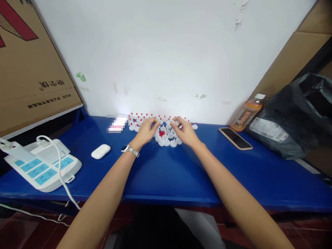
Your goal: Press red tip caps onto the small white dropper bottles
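Both my hands reach to the far side of a blue table (168, 173), over a cluster of small white caps (166, 140) with red tips. My left hand (146, 130), with a watch on its wrist, has its fingers curled down among the caps. My right hand (184, 131) pinches one white cap (175, 122) between its fingertips. A small heap of red pieces (162, 133) lies between the two hands. Rows of upright caps with red tips (145, 116) stand along the wall behind.
A white earbud case (101, 151) and a white power strip (44, 166) with a cable lie at the left. At the right lie a phone (235, 138), an orange drink bottle (246, 114) and a black plastic bag (293, 117). Cardboard boxes (31, 62) lean on both sides.
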A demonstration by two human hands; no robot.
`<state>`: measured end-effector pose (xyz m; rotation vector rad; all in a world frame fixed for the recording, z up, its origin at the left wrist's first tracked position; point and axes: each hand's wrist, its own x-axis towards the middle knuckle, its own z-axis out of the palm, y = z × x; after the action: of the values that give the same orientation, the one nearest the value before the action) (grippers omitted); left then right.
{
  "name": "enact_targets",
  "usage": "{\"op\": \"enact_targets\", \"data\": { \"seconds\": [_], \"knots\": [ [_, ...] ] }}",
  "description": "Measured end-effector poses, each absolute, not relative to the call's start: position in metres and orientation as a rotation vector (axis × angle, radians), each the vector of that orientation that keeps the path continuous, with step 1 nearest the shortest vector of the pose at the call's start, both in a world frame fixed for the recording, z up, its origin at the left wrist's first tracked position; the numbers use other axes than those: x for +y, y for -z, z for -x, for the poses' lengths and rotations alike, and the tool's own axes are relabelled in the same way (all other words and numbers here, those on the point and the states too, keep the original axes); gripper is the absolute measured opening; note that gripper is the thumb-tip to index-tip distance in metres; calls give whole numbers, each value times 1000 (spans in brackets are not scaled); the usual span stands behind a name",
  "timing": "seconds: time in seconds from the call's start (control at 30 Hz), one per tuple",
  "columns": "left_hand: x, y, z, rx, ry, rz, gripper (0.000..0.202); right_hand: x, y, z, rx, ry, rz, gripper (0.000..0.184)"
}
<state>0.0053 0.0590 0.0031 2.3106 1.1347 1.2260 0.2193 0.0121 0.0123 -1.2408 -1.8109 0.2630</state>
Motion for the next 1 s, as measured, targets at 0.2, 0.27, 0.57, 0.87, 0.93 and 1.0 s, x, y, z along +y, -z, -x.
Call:
{"op": "enact_targets", "data": {
  "seconds": [0.2, 0.27, 0.57, 0.87, 0.93, 1.0],
  "knots": [
    [63, 4, -19, 1360, -1009, -2553, 27, 20, -3, -212, -1762, -316, 1219, 42],
    [60, 0, -15, 1355, -1036, -2543, 29, 23, 0, -212, -1707, -250, 1211, 43],
    [36, -8, 3, 1026, -674, -2326, 23, 27, 6, -207, -1691, -291, 1220, 30],
    [32, -18, 12, 990, -609, -2191, 21, 12, -4, -196, -1797, -457, 1113, 25],
    [32, -20, 17, 1016, -598, -2187, 19, 6, -8, -193, -1890, -525, 1104, 22],
    [32, -19, 20, 1041, -547, -2182, 16, 0, -10, -190, -2022, -552, 1107, 20]
  ]
}}
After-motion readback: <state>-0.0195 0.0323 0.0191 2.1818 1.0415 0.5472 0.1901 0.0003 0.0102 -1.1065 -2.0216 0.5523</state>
